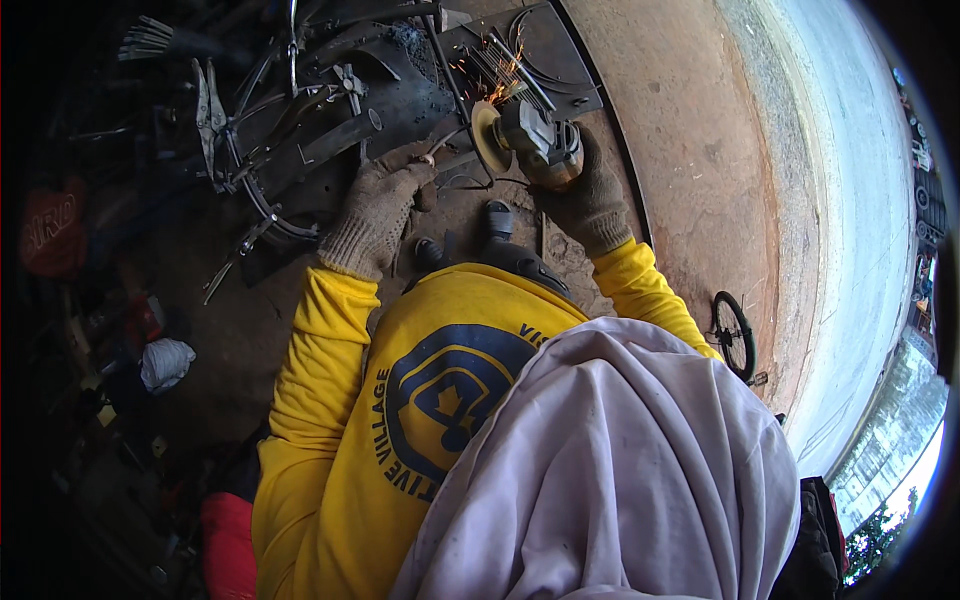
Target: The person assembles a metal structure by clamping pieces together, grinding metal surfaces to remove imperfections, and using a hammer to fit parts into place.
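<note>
My right hand (597,195), in a brown knitted work glove, is wrapped round the body of an angle grinder (540,147). The grinder's tan disc (488,138) is at a thin metal rod, and orange sparks (505,75) fly toward the far side. My left hand (378,205), gloved alike, is closed on a thin metal rod (444,142) just left of the disc. Where exactly the disc meets the metal is hard to make out. Beyond the disc, several straight rods (520,70) lie on a dark metal plate (575,85).
Locking pliers (210,115) clamp onto a frame of curved metal bars at the left, beside a metal tube (335,138). A white bundle (167,363) lies lower left, near dark clutter. To the right, a wheel (735,337) stands on brown ground beside a pale road (850,200).
</note>
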`<state>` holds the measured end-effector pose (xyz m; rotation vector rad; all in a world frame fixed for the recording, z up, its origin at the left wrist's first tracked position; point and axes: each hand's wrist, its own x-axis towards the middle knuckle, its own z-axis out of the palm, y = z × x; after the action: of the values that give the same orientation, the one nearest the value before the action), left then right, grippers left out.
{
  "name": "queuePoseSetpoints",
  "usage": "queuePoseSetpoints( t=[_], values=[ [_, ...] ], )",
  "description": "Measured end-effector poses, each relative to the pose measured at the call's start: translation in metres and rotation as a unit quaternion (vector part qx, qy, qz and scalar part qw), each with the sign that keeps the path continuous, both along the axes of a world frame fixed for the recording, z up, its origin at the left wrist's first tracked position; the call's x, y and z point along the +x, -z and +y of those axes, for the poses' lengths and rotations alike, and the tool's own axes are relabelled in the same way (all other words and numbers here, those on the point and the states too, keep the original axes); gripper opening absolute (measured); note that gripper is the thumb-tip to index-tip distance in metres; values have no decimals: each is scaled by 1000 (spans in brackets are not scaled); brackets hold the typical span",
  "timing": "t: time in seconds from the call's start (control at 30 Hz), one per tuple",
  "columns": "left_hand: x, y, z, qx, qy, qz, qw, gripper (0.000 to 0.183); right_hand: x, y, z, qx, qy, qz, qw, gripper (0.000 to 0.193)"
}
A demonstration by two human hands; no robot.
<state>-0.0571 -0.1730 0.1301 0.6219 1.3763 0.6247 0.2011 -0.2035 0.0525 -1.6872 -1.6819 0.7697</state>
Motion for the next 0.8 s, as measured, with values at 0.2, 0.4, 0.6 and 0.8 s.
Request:
queuePoseSetpoints(
  t=[0.2, 0.4, 0.6, 0.8],
  values=[
    [-3, -4, -4, 28, 8, -3, 1000, 22, 1, 13, 0, -3, -1, 9, 1000, 93],
    [-4, -7, -4, 34, 22, 14, 999, 22, 4, 12, -1, -9, -3, -12, 1000, 97],
    [-8, -2, -4, 48, 2, 20, 999, 23, 7, 38, 7, -84, 36, 23, 996, 98],
    [-16, 4, 0, 17, 14, -21, 1000, 21, 5, 18, -4, -38, 30, -15, 999, 100]
  ],
)
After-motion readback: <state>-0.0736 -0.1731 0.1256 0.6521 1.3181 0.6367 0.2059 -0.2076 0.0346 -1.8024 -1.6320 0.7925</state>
